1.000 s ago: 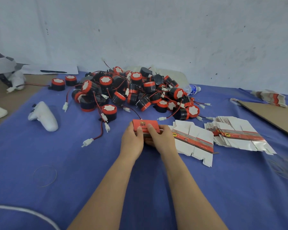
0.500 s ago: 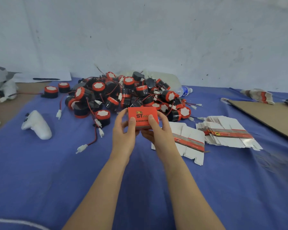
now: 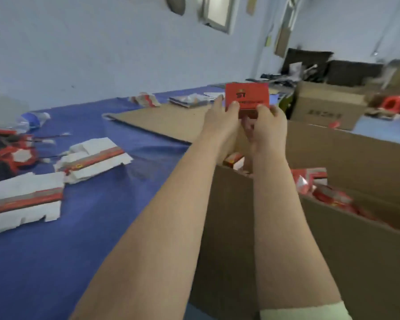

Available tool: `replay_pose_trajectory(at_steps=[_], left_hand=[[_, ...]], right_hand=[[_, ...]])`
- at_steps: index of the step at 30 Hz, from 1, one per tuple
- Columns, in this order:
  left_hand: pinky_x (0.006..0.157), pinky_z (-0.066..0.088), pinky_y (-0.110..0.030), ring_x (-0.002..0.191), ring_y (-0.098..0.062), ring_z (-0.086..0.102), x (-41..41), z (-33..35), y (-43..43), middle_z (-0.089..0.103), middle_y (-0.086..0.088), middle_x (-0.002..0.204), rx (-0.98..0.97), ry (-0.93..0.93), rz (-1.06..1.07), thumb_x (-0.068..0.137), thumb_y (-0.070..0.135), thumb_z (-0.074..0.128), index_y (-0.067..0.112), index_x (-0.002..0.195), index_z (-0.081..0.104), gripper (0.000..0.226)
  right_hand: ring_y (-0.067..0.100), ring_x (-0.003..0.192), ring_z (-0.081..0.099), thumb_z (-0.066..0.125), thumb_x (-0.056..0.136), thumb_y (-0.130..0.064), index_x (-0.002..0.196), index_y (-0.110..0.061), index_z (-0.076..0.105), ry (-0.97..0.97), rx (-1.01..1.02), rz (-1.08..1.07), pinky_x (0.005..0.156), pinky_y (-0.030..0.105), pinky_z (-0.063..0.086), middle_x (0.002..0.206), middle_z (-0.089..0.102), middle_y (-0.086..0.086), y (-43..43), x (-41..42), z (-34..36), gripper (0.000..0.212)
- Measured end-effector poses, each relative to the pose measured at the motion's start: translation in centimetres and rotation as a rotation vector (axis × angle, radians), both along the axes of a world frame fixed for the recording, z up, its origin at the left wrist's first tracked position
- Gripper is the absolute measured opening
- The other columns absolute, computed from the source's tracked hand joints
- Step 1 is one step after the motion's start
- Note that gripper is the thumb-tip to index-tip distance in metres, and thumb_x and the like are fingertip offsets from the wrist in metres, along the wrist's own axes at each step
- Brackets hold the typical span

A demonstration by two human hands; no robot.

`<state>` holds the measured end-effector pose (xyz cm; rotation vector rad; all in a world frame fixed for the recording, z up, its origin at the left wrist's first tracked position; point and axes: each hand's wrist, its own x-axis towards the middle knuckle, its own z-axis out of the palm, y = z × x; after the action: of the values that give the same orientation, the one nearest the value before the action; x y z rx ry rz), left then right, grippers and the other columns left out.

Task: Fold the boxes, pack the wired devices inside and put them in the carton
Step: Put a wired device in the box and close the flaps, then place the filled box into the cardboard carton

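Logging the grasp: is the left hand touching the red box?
Touching. The head view shows fingers of the left hand lying on the red box at its left edge; the right hand pinches the other side.

Red box point(image 3: 247, 96) with dark, blurred lettering; brown carton point(image 3: 356, 158); blue tablecloth point(image 3: 79, 227).

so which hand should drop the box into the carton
Probably the right hand: it grips the red box on the side over the open carton, while the left hand sits nearer the table.
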<state>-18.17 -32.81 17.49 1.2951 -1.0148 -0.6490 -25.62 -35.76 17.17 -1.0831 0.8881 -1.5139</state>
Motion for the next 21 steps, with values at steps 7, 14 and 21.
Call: replay_pose_trajectory(at_steps=[7,14,21], left_hand=[[0.088,0.051,-0.036,0.099,-0.023,0.06,-8.9,-2.1,-1.7,0.064,-0.011,0.108,0.102,0.111,-0.359,0.103,0.028,0.039,0.011,0.111,0.061,0.029],[0.072,0.05,-0.032,0.085,-0.023,0.061,2.0,-3.3,2.5,0.064,-0.01,0.092,-0.042,0.165,0.186,0.096,0.017,0.047,0.009,0.093,0.06,0.016],[0.101,0.04,-0.036,0.121,-0.03,0.05,19.1,-9.4,13.8,0.055,-0.016,0.13,0.198,-0.04,0.849,0.094,0.015,0.049,0.004,0.122,0.057,0.031]], right_hand=[[0.026,0.134,0.039,0.042,0.096,-0.009,0.148,-0.017,0.027,0.105,0.036,-0.205,0.11,0.045,0.035,0.15,0.034,0.014,-0.7,-6.6,-1.6,0.055],[0.013,0.085,0.059,0.042,0.095,-0.005,0.128,-0.007,0.05,0.029,0.027,0.152,0.067,0.015,0.048,0.113,0.062,0.011,4.0,5.2,-3.7,0.033],[0.019,0.075,0.053,0.047,0.087,-0.005,0.085,-0.011,0.066,0.569,-0.137,0.652,0.068,0.03,0.045,0.08,0.066,0.005,11.9,20.3,-10.3,0.02]])
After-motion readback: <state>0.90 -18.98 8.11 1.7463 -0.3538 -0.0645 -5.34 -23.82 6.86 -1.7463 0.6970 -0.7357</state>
